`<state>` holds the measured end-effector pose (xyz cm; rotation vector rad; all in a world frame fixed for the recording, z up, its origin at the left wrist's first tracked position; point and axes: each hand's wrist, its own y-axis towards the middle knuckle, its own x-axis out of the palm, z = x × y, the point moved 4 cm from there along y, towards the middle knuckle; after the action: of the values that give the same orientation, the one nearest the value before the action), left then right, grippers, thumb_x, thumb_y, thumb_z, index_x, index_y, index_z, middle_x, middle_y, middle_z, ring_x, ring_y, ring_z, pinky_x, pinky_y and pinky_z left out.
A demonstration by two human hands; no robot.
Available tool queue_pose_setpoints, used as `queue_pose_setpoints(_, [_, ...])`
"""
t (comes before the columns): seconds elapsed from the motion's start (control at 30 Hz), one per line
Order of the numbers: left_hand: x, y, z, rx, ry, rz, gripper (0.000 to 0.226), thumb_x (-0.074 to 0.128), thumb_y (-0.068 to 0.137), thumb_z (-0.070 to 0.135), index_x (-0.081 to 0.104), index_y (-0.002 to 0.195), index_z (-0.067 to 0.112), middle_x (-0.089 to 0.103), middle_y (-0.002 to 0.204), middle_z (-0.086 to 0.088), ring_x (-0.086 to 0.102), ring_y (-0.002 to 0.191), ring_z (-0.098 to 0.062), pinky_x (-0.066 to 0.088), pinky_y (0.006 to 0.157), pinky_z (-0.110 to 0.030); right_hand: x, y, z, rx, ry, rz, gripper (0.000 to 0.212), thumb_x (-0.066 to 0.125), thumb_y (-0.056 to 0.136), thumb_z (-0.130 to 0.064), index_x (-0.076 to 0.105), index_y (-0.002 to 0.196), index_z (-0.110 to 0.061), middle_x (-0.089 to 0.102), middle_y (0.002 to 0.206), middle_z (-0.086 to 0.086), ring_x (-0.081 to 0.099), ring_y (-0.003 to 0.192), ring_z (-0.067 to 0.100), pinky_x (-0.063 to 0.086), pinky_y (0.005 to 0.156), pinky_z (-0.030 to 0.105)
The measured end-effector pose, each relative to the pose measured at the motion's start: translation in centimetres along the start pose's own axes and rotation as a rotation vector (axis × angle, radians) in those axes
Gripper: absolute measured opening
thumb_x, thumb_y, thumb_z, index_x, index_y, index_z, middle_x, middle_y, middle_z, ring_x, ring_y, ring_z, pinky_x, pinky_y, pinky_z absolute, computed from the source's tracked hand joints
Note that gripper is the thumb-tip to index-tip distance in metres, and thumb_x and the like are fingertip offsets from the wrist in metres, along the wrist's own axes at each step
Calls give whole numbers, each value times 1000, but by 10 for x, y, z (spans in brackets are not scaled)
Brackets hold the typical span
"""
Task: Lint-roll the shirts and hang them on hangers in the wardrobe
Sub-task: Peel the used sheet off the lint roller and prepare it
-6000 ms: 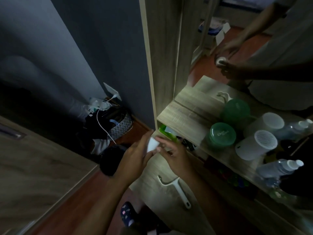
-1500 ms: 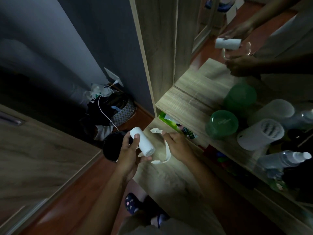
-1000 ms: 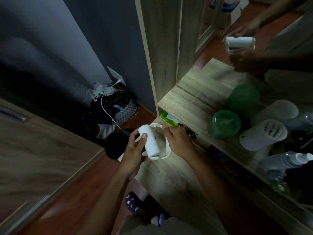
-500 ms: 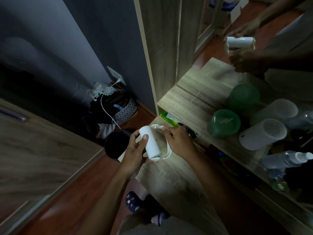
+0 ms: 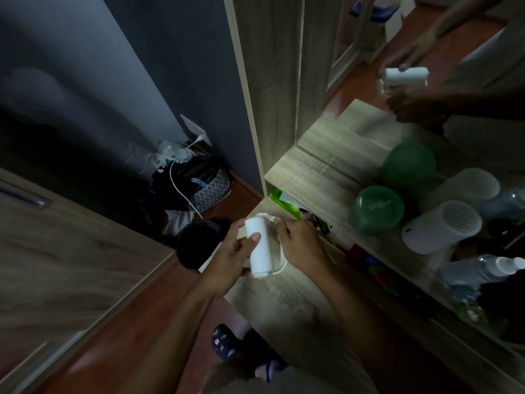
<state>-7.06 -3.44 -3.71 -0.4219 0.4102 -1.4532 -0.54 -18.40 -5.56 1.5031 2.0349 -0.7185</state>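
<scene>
Lint roller [image 5: 257, 247] is being held above the wooden shelf [image 5: 287, 305], left hand [image 5: 231, 258] clamped round its barrel, right hand [image 5: 299, 244] closed on its thin frame. Judged light, rigid, tacky; best gripped by the handle.

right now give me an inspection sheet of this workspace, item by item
surface: wooden vanity top, bare under the hands, dimly lit
job's things: white lint roll with its white frame around it; no shirts or hangers seen
clutter: green lidded tub, white vented cylinder and clear spray bottle on the shelf
hands: left hand wrapped around the roll; right hand on the frame
cables: white cable trailing over the basket
surroundings: patterned basket of dark items in the floor corner, mirror reflecting the hands, red-brown floor
</scene>
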Motion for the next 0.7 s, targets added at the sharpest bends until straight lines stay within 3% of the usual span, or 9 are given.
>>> queue_pose_setpoints(0.1, [1,-2,2,12,32,-32,36,54,101,28,44,136,29,70,115,-14,73,99,-25,62,75,-49,-1,-1,-2,-10,-8,-13,49,41,104,-39,57,68,-11,60,65,6,61,63,18,52,62,34])
queue_pose_setpoints(0.17, [1,-2,5,62,77,-44,39,54,101,29,42,138,29,69,116,-16,72,101,-27,61,78,-51,-5,0,-4,-16,14,13,49,42,104,-40,59,69,-11,63,66,7,63,64,18,56,64,37])
queue_pose_setpoints(0.3, [4,-7,11,177,168,-59,43,52,101,31,40,142,31,70,116,-5,71,105,-21,62,80,-45,-15,2,-6,-86,3,58,46,43,103,-40,64,75,-10,66,68,7,64,65,18,57,64,40])
queue_pose_setpoints(0.37, [5,-8,11,219,210,-48,47,54,100,38,39,144,34,70,117,-4,71,105,-19,60,84,-49,-17,1,-7,-99,-3,76,45,43,103,-40,65,77,-10,66,69,6,64,65,19,57,64,41])
queue_pose_setpoints(0.43, [3,-8,10,249,249,-39,50,55,97,43,38,145,40,72,116,-2,71,104,-19,58,87,-53,-17,-1,-8,-99,2,86,44,44,103,-38,64,76,-9,65,68,6,63,64,18,55,63,40])
queue_pose_setpoints(0.53, [2,-12,14,304,297,-21,46,55,98,42,39,141,50,74,108,2,72,98,-18,58,83,-46,-17,-5,-11,-91,49,72,39,47,103,-32,59,72,-12,62,65,7,61,63,17,53,61,38])
queue_pose_setpoints(0.7, [-1,-17,22,344,258,-39,54,56,97,40,39,148,34,73,114,0,71,103,-21,57,86,-52,-22,-8,-17,-135,92,114,41,47,103,-33,64,76,-7,64,65,9,62,62,19,53,59,40])
